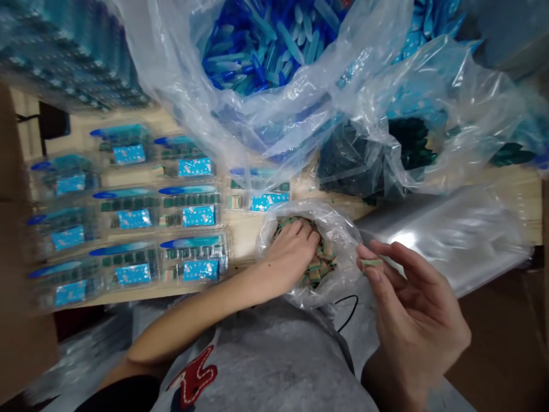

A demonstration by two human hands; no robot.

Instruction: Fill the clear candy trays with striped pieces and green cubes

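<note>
My left hand (294, 252) reaches into a clear plastic bag (341, 226) of small green-and-pink layered foam blocks (319, 269). Its fingers are curled down among the blocks, and the fingertips are hidden. To the right of the bag, my right hand (414, 303) pinches one small foam block (372, 263) between thumb and forefinger. The other fingers are loosely bent. Left of the bag, several clear blister trays (189, 209) lie in rows, each with a blue pointed strip, dark square pieces and a blue patterned packet. Some show a striped block too.
A large plastic bag (180, 74) of blue pointed strips (270, 48) stands at the back. Dark pieces (351, 157) in clear plastic lie right of it. Clear plastic sheets (450, 234) rest at the right. Stacked trays (72, 51) rise at the back left.
</note>
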